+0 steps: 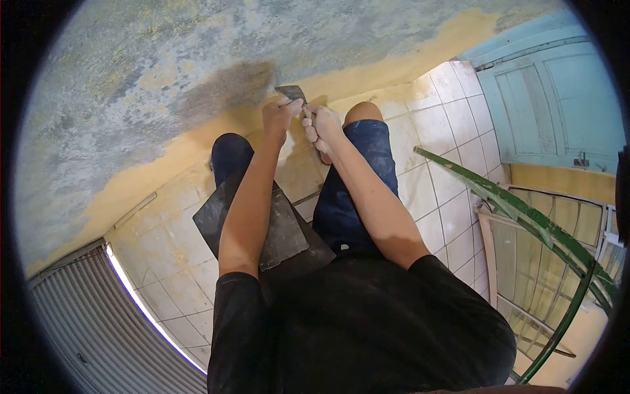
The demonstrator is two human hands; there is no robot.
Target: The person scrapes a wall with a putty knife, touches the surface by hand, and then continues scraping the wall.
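Blue dr (548,105) is upper R, ribbed shutter (118,322) lower L.

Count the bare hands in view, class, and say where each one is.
2. The left hand has its fingers at the base of the tool's blade, close to the wall; the right hand is beside it, around the handle.

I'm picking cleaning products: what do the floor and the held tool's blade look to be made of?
The floor: probably glazed ceramic, pale with a soft sheen, judging by its squared tiles and dark joints. The blade: likely metal, dull grey, since it looks thin, flat and straight-edged; dirt or wear could hide its true finish.
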